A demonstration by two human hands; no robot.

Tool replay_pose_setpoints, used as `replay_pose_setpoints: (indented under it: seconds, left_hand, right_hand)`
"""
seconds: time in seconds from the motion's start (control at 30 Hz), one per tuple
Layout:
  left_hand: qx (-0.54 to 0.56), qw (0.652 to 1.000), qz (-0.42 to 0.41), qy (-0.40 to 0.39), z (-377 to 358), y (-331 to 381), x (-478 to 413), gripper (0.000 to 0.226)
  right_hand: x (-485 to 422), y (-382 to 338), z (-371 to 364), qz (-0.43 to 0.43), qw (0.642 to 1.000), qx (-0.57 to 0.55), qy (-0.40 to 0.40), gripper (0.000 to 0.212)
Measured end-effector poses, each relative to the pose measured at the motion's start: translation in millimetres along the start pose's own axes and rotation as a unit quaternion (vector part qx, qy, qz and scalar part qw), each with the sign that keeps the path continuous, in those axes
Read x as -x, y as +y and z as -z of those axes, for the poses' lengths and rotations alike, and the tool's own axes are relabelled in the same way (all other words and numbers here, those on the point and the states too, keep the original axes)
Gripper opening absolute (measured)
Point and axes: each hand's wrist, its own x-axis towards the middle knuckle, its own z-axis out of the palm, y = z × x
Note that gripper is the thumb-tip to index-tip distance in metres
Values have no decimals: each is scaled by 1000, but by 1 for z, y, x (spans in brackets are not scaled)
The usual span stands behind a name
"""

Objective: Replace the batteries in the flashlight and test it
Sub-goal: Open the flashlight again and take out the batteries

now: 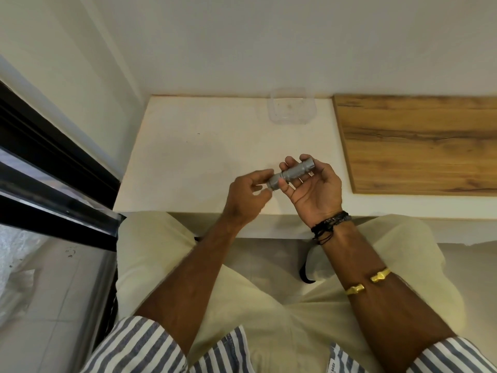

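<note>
Lying across the upturned right hand, the silver flashlight is held in the air above the near edge of the white table, toward the table's right half and not touching its surface. The right fingers curl up behind the knurled barrel while the thumb presses across its front, so that hand grips the body firmly. The left hand meets the flashlight's left end, with curled fingers and thumb closed round the end section beyond a visible seam; this part is slightly blurred, so whether the end piece is loose cannot be told. The flashlight is tilted, its right end higher and farther over the table. At the table's far edge, against the wall, sits a clear plastic container. A wooden board covers the table's right side. Dark cord bracelets circle the right wrist just at the table's near edge, and a gold bangle sits farther down that forearm. Below the table edge are cream trousers and striped sleeves. A black window frame runs to the left of the table.
</note>
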Motion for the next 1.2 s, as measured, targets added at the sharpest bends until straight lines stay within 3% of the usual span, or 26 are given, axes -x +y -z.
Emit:
replay_pose_setpoints:
  seconds: [0.17,0.3,0.37,0.47,0.53,0.67,1.2]
  left_hand:
    - [-55,994,-73,56,-1,-6,0,36]
    - [-26,995,-47,88,3,-9,-5,32]
    - [-15,994,-30,101,7,-11,-10,33]
    - [-16,994,-15,111,13,-13,-19,35]
    - [-16,993,-11,116,19,-14,-28,35]
    - [-3,990,-21,137,32,-13,-56,36]
    - [-37,980,-52,187,75,-26,-190,19]
  right_hand:
    - [-3,6,-7,15,997,71,-4,33]
    - [-10,4,-20,61,971,232,-8,36]
    - [-17,3,-26,88,936,340,-10,36]
    - [-31,2,-33,153,853,499,7,42]
    - [-42,2,-40,194,813,549,17,38]
    - [-68,4,-52,226,786,574,35,36]
    - [-191,-4,-98,262,752,603,42,36]
